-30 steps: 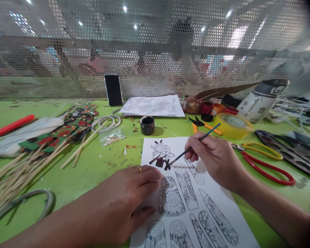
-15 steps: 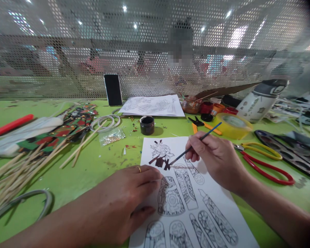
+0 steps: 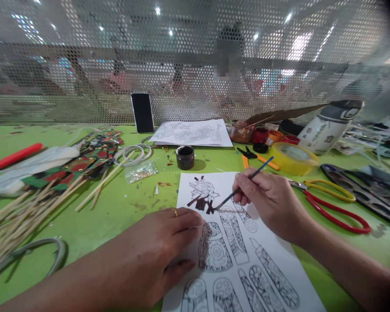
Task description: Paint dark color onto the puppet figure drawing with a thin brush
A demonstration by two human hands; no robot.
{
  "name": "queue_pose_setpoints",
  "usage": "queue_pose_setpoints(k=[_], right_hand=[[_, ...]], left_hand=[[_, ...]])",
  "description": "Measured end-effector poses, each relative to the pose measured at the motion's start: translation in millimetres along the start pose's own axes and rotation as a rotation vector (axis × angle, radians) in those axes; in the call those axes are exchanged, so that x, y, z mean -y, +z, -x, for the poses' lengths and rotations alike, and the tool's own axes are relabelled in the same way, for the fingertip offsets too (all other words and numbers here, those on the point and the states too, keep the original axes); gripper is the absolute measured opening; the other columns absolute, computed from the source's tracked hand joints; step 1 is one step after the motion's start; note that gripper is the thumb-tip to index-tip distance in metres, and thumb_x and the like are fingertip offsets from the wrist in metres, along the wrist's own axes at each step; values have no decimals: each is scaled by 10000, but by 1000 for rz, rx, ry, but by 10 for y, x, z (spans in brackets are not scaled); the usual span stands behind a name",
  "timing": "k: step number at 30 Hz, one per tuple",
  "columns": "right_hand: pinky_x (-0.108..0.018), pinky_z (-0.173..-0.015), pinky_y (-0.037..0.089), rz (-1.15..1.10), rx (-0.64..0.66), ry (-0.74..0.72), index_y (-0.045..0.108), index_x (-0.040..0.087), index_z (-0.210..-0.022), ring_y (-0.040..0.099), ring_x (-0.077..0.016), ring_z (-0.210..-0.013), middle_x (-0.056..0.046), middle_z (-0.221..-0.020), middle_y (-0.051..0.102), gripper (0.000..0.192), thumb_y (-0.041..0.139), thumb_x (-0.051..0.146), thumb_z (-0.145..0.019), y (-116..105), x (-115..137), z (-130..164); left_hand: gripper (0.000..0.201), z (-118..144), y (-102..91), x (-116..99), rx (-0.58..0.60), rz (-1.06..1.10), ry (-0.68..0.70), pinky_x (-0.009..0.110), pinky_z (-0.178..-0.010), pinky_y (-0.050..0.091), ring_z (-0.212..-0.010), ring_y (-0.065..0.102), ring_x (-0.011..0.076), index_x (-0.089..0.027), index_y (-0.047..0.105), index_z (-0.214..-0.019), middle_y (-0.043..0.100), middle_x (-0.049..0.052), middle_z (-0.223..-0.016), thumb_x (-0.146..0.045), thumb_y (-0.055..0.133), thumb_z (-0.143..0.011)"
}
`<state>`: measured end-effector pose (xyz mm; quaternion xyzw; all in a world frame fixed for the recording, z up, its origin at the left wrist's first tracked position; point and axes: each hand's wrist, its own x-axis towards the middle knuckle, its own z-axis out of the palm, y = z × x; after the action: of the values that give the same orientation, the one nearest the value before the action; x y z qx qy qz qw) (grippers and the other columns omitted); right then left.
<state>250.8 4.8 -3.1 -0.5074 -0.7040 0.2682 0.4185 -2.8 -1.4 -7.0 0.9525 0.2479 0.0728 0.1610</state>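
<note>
Green bench [image 3: 123, 216]: right hand [image 3: 269, 201] fingers pinching thin blue-handled brush [image 3: 243, 184], left hand [image 3: 156, 255] flat, fingers together, pinning white printed sheet [image 3: 279, 260]. Top figure [image 3: 203, 195] partly blackened; lower panels unpainted.

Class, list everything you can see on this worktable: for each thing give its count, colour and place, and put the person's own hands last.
Printed sheet: one, white with black line art, front centre.
Second sheet: one, white, rear centre.
Paintbrush: one, blue handle, in the right hand, tip on the printed sheet.
Paint pot: one, black, behind the printed sheet.
Phone: one, black, upright against the mesh screen.
Tape roll: one, yellow, right rear.
Scissors: one, red and yellow handles, right.
Bottle: one, white with dark lid, lying at right rear.
Bamboo sticks: many, tan, left.
Table: one, green.
Left hand: flat on the printed sheet, gold ring.
Right hand: grip shut on the paintbrush.
</note>
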Motion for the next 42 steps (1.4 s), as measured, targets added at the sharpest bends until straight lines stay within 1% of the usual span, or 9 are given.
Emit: queue_pose_setpoints(k=[5, 9, 11, 17, 21, 25, 29, 38, 42], right_hand=[[-276, -571, 476, 6, 3, -9, 632, 183, -744, 593, -120, -598, -15, -685, 653, 361, 490, 383, -1009, -5, 9, 6], [-269, -573, 482, -10, -36, -18, 639, 182, -755, 598, -117, -600, -13, -686, 655, 346, 492, 365, -1009, -2, 21, -4], [-264, -569, 485, -17, -48, -20, 641, 180, -757, 599, -116, -599, -15, -691, 658, 342, 492, 357, -1008, 1, 24, -10], [-262, -568, 481, 8, -1, -18, 643, 176, -746, 603, -114, -602, -16, -696, 658, 351, 492, 354, -1008, -1, 16, -3], [-251, -560, 474, 7, -4, -20, 641, 171, -741, 595, -106, -593, -10, -682, 651, 355, 491, 351, -1008, -8, 18, 6], [-249, -565, 483, -12, -35, -40, 650, 170, -758, 601, -107, -596, -10, -690, 656, 340, 496, 345, -1005, -12, 25, 7], [-247, -555, 482, -10, -61, -55, 653, 172, -762, 599, -106, -583, -6, -680, 659, 338, 491, 339, -1007, -6, 26, 4], [-240, -560, 483, 25, -23, -48, 650, 174, -749, 611, -97, -582, 1, -672, 666, 336, 496, 329, -1005, 12, 12, 10], [-230, -546, 485, 14, -62, -65, 650, 176, -747, 605, -96, -566, 1, -660, 666, 333, 500, 330, -1001, 2, 20, 7]], left_hand=[[347, 1, 1, -3, 10, -5, 2, 438, -914, 553, -1111, 629, 301, -188, 589, -1256, 644, 117, -1264, -260, 603, -917], [319, 1, 6, 0, 25, 3, 0, 444, -950, 538, -1122, 620, 291, -200, 596, -1235, 647, 104, -1250, -253, 596, -921], [334, 3, 8, 0, 18, 0, 3, 440, -952, 537, -1124, 617, 289, -200, 586, -1255, 642, 104, -1262, -266, 592, -928], [336, 9, 28, 16, -4, -21, 24, 430, -902, 557, -1092, 632, 294, -172, 590, -1247, 635, 123, -1282, -254, 593, -920], [348, 11, 35, 25, -21, -16, 32, 426, -905, 555, -1096, 629, 293, -174, 584, -1259, 636, 121, -1282, -265, 598, -924], [341, 13, 37, 27, -40, 5, 33, 418, -889, 560, -1067, 642, 287, -191, 589, -1256, 659, 114, -1230, -262, 594, -923], [359, 19, 39, 25, -33, -2, 14, 417, -894, 556, -1069, 642, 286, -204, 578, -1276, 662, 109, -1229, -277, 602, -925], [364, 16, 35, 20, -13, -19, 21, 436, -914, 549, -1107, 620, 297, -188, 584, -1273, 635, 108, -1287, -286, 612, -924], [369, 9, 27, 15, -2, -21, 20, 433, -900, 554, -1110, 619, 300, -178, 583, -1274, 631, 111, -1300, -273, 614, -919]])
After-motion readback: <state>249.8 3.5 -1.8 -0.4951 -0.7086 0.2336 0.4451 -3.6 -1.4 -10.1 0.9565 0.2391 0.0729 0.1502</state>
